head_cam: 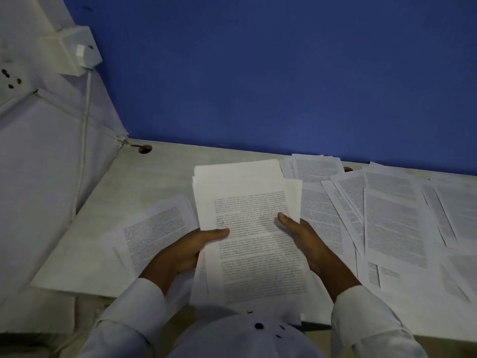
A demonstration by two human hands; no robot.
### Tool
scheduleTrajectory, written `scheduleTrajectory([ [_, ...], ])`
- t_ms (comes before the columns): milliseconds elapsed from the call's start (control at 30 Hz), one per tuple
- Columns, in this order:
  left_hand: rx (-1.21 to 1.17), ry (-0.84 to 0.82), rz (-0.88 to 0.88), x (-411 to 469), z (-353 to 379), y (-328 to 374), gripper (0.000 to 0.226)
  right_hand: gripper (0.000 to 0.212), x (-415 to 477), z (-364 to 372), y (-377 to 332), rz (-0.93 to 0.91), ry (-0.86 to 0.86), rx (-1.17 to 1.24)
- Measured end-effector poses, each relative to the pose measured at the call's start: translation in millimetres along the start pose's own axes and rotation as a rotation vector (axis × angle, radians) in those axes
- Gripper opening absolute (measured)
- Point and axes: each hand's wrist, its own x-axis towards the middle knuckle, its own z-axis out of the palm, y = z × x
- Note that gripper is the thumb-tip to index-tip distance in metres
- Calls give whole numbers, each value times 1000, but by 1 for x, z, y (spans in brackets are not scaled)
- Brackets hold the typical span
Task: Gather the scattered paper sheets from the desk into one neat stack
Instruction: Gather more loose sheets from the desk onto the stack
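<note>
at the centre of the frame a person holds a stack of paper sheets above the pale desk, its printed top page facing up and its edges uneven, with several sheet corners showing at the top. the left hand grips the stack's left edge with the thumb laid across the top page; its other fingers are under the paper and cannot be seen. the right hand grips the right edge the same way, thumb on top and the rest of the fingers hidden beneath. both wrists come out of white sleeves at the bottom of the frame. one loose sheet lies flat on the desk left of the stack, partly under it. many scattered sheets overlap at different angles across the right side of the desk. a blue wall fills the upper frame, and a white side panel in the upper left carries a socket, a switch box and a cable.
</note>
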Motion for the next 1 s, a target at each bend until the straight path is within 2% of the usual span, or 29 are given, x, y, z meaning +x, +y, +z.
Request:
scheduleTrajectory([
  [133,33,-166,-149,-20,-9,-11,63,48,-2,3,13,60,-57,-26],
  [200,-20,-153,-132,-27,-9,-15,66,53,-3,3,20,90,-132,4],
  [300,-74,-24,-46,-25,-11,-20,77,56,-2,5,23,73,-103,36],
  [367,-209,59,9,-25,-6,-24,54,74,1,12,23,67,-71,-33],
  [433,-307,136,65,-26,-5,-29,36,81,2,20,24,74,-107,-103],
  [467,-274,159,95,-25,-4,-30,33,77,3,23,25,80,-137,-112],
  [567,58,305,206,-23,-7,-25,29,57,4,31,22,69,-146,-102],
  [667,49,462,326,-26,-12,-11,29,42,7,39,17,33,-84,-147],
  [767,-28,512,484,-35,-13,14,30,39,10,45,16,11,-26,-206],
  [833,-84,524,587,-39,-15,31,31,47,15,47,18,5,46,-196],
  [900,-135,501,683,-44,-15,46,43,55,20,50,22,11,102,-93],
  [1000,-201,459,799,-47,-9,57,59,58,27,62,27,37,103,197],
])
